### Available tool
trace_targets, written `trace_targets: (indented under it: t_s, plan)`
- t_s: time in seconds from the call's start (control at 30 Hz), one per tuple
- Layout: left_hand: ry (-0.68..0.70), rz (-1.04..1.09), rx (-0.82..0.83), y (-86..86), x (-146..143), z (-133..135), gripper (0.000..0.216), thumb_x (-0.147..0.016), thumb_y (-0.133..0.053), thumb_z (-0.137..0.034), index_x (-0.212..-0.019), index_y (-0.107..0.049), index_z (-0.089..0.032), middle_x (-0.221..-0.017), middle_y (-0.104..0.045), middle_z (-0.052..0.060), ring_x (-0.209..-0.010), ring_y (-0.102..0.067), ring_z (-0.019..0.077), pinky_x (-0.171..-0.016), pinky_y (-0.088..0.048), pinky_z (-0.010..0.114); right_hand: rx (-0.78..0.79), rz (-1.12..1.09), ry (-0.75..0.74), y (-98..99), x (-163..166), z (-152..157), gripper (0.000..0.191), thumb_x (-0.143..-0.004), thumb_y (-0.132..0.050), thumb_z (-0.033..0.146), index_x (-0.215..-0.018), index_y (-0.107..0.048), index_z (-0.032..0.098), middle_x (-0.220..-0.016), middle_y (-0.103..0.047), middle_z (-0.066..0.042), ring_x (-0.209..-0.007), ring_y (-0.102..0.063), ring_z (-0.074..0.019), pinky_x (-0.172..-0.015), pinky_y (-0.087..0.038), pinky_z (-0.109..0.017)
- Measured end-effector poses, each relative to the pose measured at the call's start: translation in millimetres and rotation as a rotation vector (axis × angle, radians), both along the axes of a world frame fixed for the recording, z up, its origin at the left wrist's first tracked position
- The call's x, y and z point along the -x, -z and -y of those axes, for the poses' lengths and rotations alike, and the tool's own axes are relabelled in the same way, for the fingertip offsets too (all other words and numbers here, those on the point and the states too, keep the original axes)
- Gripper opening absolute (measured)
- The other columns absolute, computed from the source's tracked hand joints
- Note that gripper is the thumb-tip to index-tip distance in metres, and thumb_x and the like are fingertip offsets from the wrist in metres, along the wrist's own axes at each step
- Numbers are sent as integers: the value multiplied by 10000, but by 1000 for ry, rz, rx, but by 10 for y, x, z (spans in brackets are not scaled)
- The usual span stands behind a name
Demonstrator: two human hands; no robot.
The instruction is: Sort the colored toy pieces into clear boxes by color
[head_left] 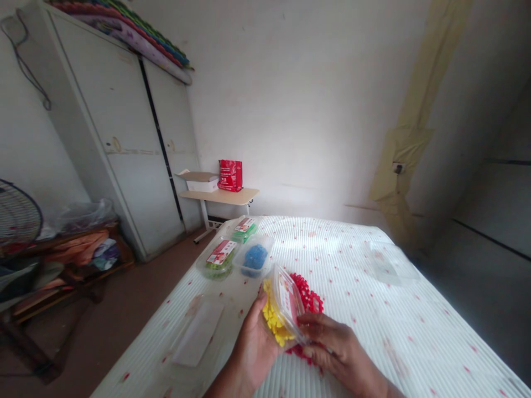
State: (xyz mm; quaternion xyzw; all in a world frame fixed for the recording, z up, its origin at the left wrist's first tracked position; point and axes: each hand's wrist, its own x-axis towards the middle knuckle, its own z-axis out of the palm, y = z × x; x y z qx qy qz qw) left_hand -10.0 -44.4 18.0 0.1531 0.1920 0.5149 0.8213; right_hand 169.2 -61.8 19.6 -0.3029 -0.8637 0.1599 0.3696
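By the wardrobe [124, 155], a dotted bed [357, 276] bears boxes [219, 257].

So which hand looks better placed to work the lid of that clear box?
Probably the right hand: its fingers hold the lid at its near corner, while the left hand cradles the box of yellow pieces from below.

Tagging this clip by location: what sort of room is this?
Probably a home bedroom: a white red-dotted mattress, a tall white two-door wardrobe and colourful folded quilts stacked on top of it.

white spotted bed [352, 287], clear tubs [219, 257], red pieces [309, 298], flat lid [199, 333]
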Motion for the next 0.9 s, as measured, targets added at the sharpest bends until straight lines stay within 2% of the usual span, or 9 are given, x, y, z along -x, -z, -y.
trace_targets:
  t_s: [0.2, 0.37, 0.5, 0.57, 0.63, 0.77, 0.9]
  plan:
    - [-49, -66, 44, 31, 39, -29, 506, -809, -519, -375, -1280, -420, -222, -1057, -652, 73, -910, -617, 221, -776, -465, 370, -74, 41, 3, 4, 15, 11, 270, -888, -417, 262, -1117, -555, 224, -1060, -648, -54, -1003, -590, -138, -835, -506, -217]
    - [-47, -59, 21, 56, 56, -33, 483, -821, -506, -362, -1275, -422, -219, -1054, -655, 74, -916, -617, 219, -778, -469, 370, -186, 87, 156, 109, -22, 38, 294, -892, -375, 198, -1170, -468, 186, -1048, -641, -85, -968, -607, -141, -824, -503, -217]
    - [-70, -85, 14, 40, 12, -25, 461, -813, -518, -342, -1248, -456, -201, -1077, -648, 79, -930, -616, 220, -792, -471, 358, -304, 153, 318, 204, 54, 67, 190, -867, -385, 183, -1022, -494, 170, -888, -661, -89, -762, -639, -155, -686, -522, -240]
    - [-109, -116, 12, 22, -15, -23, 471, -799, -538, -320, -1249, -457, -207, -1091, -644, 72, -943, -614, 218, -807, -470, 345, -276, 178, 418, 243, 121, 65, 112, -855, -389, 178, -866, -501, 183, -773, -638, -64, -639, -614, -144, -586, -496, -228]
    - [-146, -155, -11, 9, -36, -25, 512, -786, -557, -288, -1278, -424, -245, -1133, -625, 54, -976, -606, 213, -831, -463, 333, -205, 188, 476, 276, 174, 46, 122, -852, -392, 191, -760, -473, 194, -699, -597, -41, -566, -575, -130, -522, -456, -213]
    - [-166, -223, -89, 8, -63, -46, 610, -783, -567, -275, -1338, -317, -318, -1246, -552, 34, -1080, -555, 218, -877, -446, 336, -79, 131, 462, 312, 185, -9, 129, -850, -396, 215, -743, -465, 199, -692, -564, -24, -570, -541, -117, -525, -427, -202]
    - [-182, -309, -117, -18, -71, -82, 611, -783, -561, -292, -1340, -314, -334, -1310, -497, 20, -1164, -489, 230, -926, -420, 352, -8, -10, 468, 311, 117, -57, 140, -837, -399, 207, -724, -482, 199, -647, -559, 0, -549, -514, -101, -522, -412, -188]
